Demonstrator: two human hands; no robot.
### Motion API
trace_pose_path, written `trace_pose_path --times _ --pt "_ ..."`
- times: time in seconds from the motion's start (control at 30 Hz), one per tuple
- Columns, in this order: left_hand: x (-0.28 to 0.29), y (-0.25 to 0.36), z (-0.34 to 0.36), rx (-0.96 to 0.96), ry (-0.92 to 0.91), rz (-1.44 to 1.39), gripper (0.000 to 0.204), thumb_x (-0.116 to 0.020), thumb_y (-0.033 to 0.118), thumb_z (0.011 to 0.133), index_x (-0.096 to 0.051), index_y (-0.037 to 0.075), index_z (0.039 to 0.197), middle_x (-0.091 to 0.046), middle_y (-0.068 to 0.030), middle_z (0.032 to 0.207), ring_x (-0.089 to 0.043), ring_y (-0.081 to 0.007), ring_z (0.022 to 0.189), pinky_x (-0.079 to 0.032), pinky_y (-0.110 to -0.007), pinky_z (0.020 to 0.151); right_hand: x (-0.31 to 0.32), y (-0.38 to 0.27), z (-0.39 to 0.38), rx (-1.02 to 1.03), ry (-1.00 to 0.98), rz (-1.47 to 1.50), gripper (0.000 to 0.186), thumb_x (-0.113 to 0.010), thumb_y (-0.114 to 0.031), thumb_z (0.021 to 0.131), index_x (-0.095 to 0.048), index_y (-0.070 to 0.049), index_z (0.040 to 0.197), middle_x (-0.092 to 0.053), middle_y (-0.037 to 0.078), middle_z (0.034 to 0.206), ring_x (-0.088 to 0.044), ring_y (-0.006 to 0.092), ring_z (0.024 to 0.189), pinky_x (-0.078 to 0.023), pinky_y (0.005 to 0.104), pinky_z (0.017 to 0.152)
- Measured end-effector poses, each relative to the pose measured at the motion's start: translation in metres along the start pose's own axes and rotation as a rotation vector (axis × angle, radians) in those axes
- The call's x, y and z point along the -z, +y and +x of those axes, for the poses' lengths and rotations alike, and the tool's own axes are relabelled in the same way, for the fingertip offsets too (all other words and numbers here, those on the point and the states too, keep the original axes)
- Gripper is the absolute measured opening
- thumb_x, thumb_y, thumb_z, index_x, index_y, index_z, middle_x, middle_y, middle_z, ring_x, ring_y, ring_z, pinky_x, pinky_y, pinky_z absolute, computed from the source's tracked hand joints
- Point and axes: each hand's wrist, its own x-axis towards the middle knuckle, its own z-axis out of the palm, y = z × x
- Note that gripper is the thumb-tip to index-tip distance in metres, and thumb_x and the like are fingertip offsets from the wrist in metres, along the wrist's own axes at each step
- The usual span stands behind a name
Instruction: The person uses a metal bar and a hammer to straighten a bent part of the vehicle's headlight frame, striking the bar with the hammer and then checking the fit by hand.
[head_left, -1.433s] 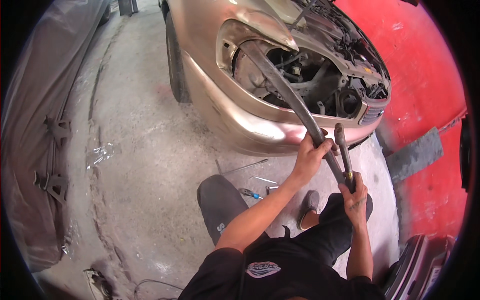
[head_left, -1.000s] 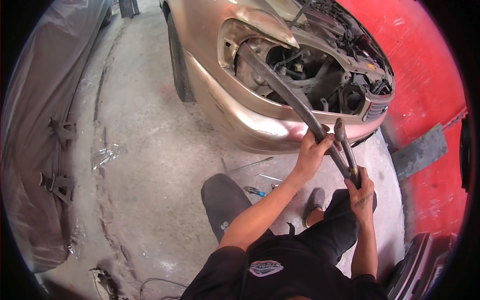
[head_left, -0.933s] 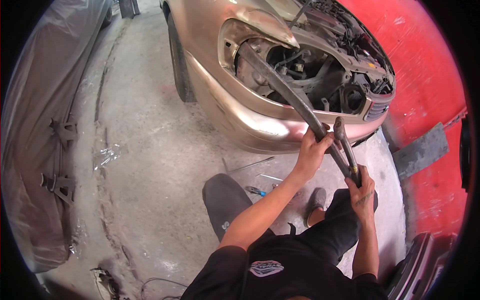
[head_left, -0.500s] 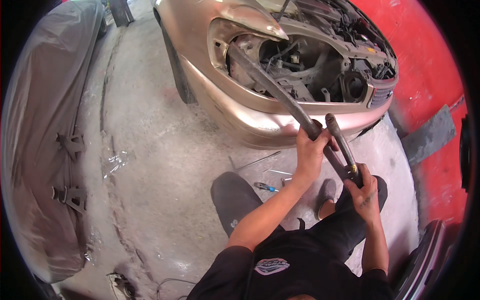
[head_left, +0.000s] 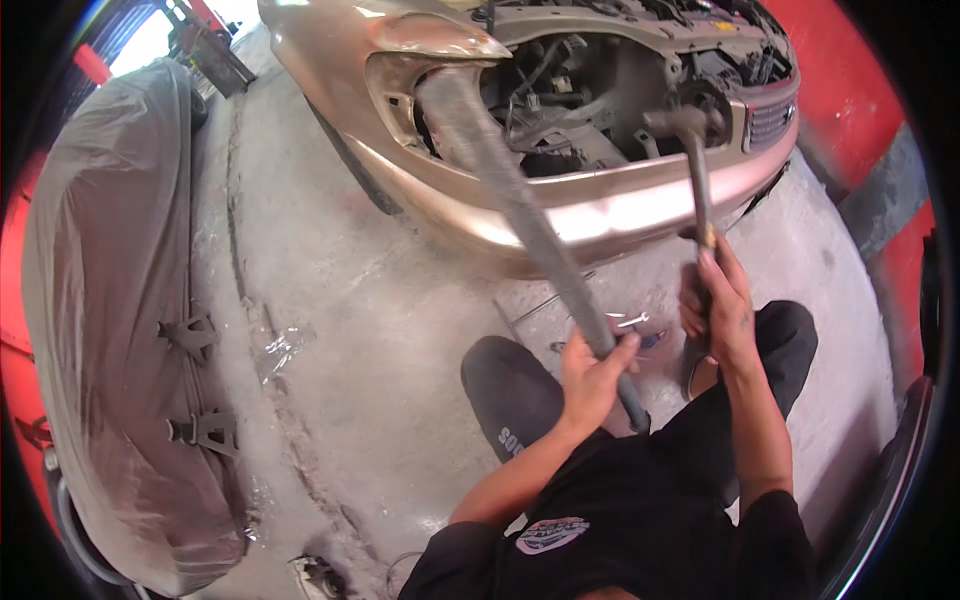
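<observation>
My left hand [head_left: 592, 385] is wrapped round the lower part of a long grey metal bar [head_left: 545, 240]. The bar slants up and away, its blurred far end inside the empty headlight opening [head_left: 408, 110] of a gold car [head_left: 620, 215]. Its near end comes down close to my lap. To the right of the bar, my right hand [head_left: 722, 305] grips the handle of a hammer [head_left: 698, 185]. The hammer stands upright in that grip, its head in front of the open engine bay and apart from the bar.
Behind my hands on the floor lie a wrench [head_left: 632, 321] and other hand tools, partly hidden. At left stands a long covered shape [head_left: 110, 300], with metal stands [head_left: 205, 432] beside it. A red wall [head_left: 835, 70] and a grey panel [head_left: 890, 195] rise at right.
The hammer has come up and away from the bar, its head now raised. My left hand has moved lower and nearer to me on the bar. The whole view has shifted.
</observation>
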Motion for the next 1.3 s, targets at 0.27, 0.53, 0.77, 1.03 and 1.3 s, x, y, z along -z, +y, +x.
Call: trace_pose_path --times 0.27,0.53,0.77,1.03,1.3 --pt "0.089 0.088 -0.015 -0.351 0.516 0.321 0.03 -0.051 0.032 0.113 -0.053 0.003 0.119 -0.058 -0.0045 0.078 -0.058 -0.0133 0.059 -0.047 -0.029 0.054 -0.134 0.02 0.054 -0.27 -0.387 0.343 0.038 -0.056 -0.043 0.108 -0.05 -0.008 0.118 -0.049 0.002 0.072 -0.042 0.0121 0.047 -0.037 0.0316 0.042" --pt "0.16 0.105 -0.054 -0.27 0.546 0.676 0.027 -0.054 0.032 0.112 -0.057 0.005 0.11 -0.054 -0.001 0.069 -0.05 -0.0078 0.052 -0.039 -0.024 0.046 -0.212 0.033 0.082 -0.222 -0.268 0.54 0.029 -0.054 -0.04 0.108 -0.049 -0.013 0.116 -0.049 0.001 0.068 -0.045 0.0143 0.046 -0.041 0.0337 0.043" --pt "0.148 0.11 -0.047 -0.283 0.61 0.649 0.02 -0.056 0.024 0.111 -0.057 0.004 0.109 -0.052 0.0029 0.071 -0.046 -0.0049 0.058 -0.037 -0.023 0.05 -0.226 0.047 0.062 -0.214 -0.424 0.369 0.035 -0.054 -0.041 0.108 -0.052 -0.006 0.114 -0.051 0.003 0.071 -0.049 0.0149 0.049 -0.042 0.0338 0.041" --pt "0.191 0.094 -0.065 -0.267 0.59 0.692 0.028 -0.058 0.031 0.111 -0.057 0.004 0.107 -0.056 -0.0015 0.073 -0.052 -0.0083 0.055 -0.043 -0.025 0.048 -0.213 0.048 0.076 -0.028 -0.087 0.433 0.03 -0.051 -0.036 0.11 -0.048 -0.007 0.119 -0.052 0.004 0.066 -0.049 0.0165 0.042 -0.043 0.0331 0.038" --pt "0.183 0.089 -0.075 -0.234 0.452 0.756 0.034 -0.058 0.024 0.109 -0.058 -0.001 0.133 -0.06 -0.0042 0.083 -0.058 -0.0113 0.066 -0.049 -0.027 0.058 -0.199 0.04 0.079 -0.215 -0.287 0.357 0.031 -0.053 -0.036 0.109 -0.05 -0.005 0.114 -0.052 0.004 0.066 -0.048 0.0157 0.041 -0.041 0.0346 0.039"
